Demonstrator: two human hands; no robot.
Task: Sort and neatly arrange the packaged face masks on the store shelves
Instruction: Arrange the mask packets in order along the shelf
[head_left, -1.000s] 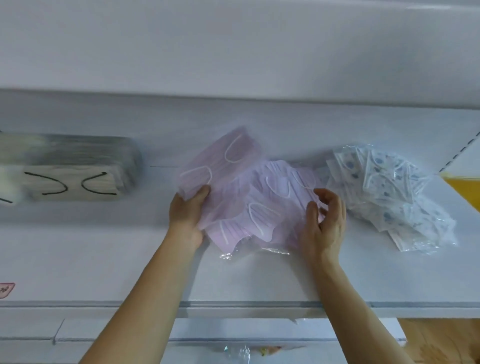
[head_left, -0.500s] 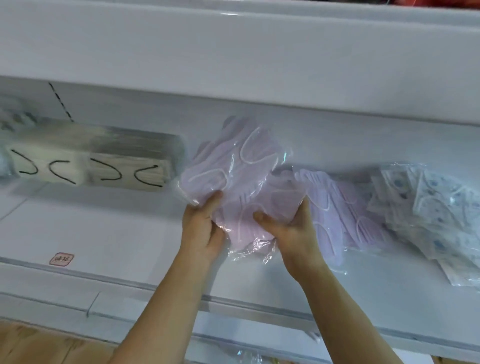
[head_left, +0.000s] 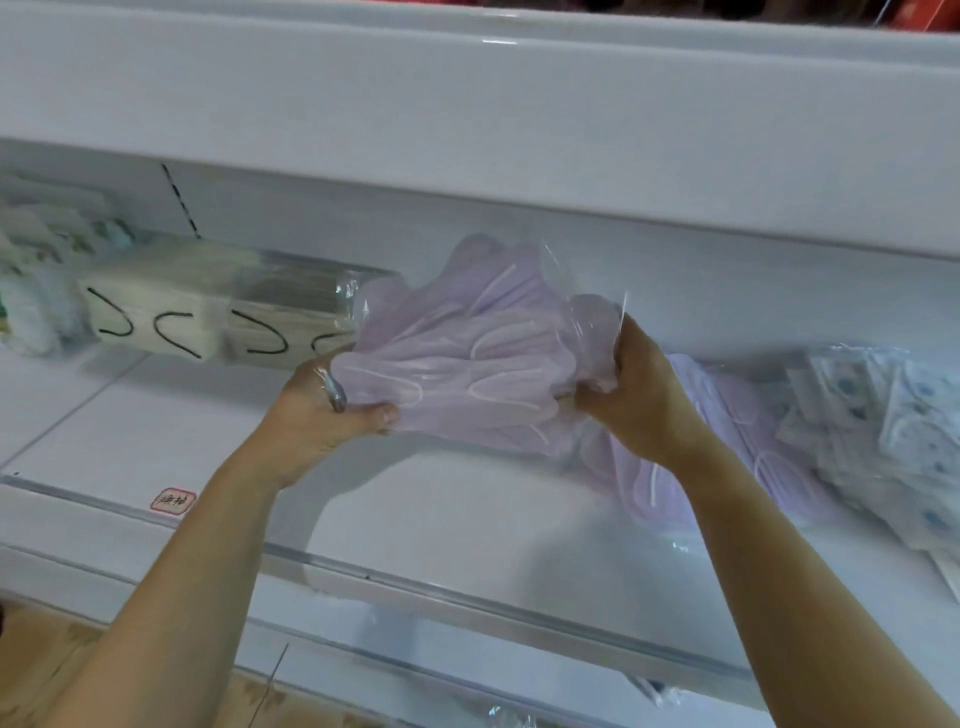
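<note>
A bunch of lilac face masks in clear wrappers (head_left: 467, 358) is held above the white shelf (head_left: 467, 519). My left hand (head_left: 322, 410) grips its left end, thumb underneath. My right hand (head_left: 634, 395) grips its right end. More lilac packaged masks (head_left: 737, 452) lie on the shelf behind my right forearm. To the right sits a loose heap of white masks with blue print (head_left: 883, 431). At the left stands a neat row of cream masks with black ear loops (head_left: 208, 312).
Further white and green packs (head_left: 36, 280) stand at the far left. A small red-framed label (head_left: 173, 501) is stuck near the shelf's front edge. The upper shelf's white fascia (head_left: 467, 130) hangs close above. A lower shelf edge (head_left: 415, 675) juts out below.
Both hands have gathered the lilac masks into one bunch and lifted it off the shelf, shifting it left. My right hand moved from the pile to the bunch's right end.
</note>
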